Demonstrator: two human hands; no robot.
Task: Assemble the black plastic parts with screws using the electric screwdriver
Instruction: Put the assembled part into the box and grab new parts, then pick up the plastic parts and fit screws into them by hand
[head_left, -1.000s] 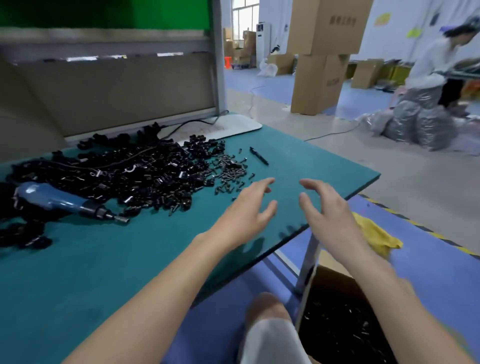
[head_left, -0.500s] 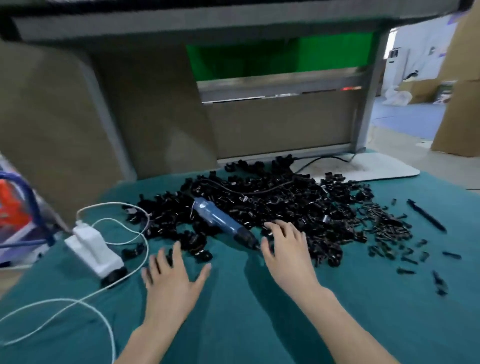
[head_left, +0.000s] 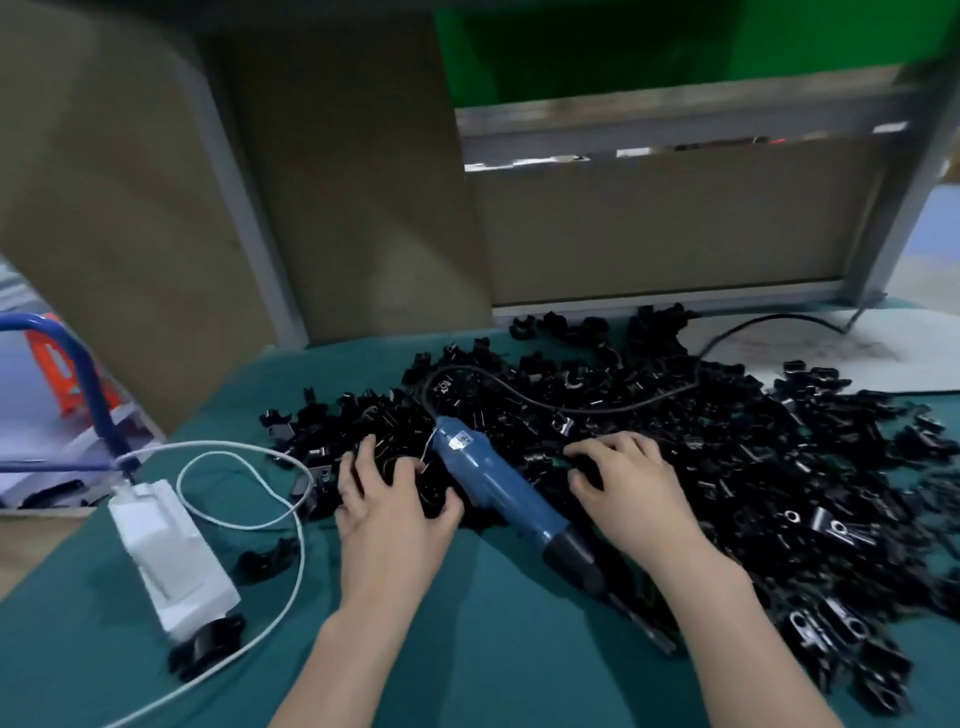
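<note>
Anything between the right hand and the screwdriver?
Nothing visible. The screwdriver lies bare on top of the black parts. The right hand rests on the parts just right of its blue body; the left hand rests on those to its left.

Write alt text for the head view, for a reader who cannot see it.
A left hand and a right hand reach into a pile of black plastic parts on a green table, with a blue electric screwdriver lying between them. A white charger and its cable sit at the left.
</note>
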